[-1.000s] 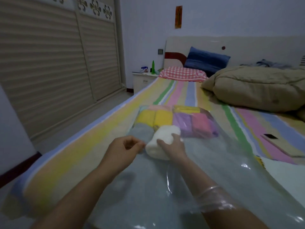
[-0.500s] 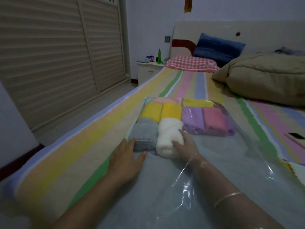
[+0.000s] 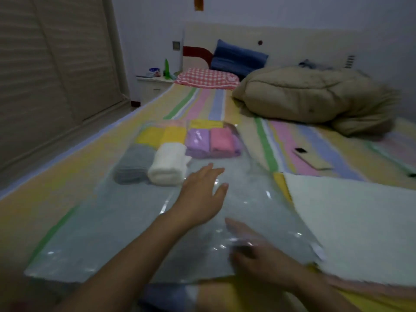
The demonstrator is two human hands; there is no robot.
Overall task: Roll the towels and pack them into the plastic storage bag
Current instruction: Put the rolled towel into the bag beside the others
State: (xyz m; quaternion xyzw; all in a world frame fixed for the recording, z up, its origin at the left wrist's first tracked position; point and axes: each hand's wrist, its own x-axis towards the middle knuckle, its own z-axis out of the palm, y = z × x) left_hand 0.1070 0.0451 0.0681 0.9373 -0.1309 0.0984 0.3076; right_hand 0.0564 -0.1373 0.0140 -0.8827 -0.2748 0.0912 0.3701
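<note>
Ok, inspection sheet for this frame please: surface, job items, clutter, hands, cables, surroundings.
Surface: striped bed sheet, plastic storage bag flat on it.
Job's things: bag holds rolled towels, grey roll and white roll nearest its mouth; unrolled white towel lies at right.
Clutter: phone, duvet.
Hands: left hand open over bag; right hand blurred, looks open, near bag mouth.
Cables: nothing seen.
Surroundings: nightstand, wardrobe doors.

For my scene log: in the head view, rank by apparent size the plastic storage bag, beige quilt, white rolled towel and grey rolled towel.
1. plastic storage bag, though nearness inflates it.
2. beige quilt.
3. white rolled towel and grey rolled towel look alike; no ranking.
</note>
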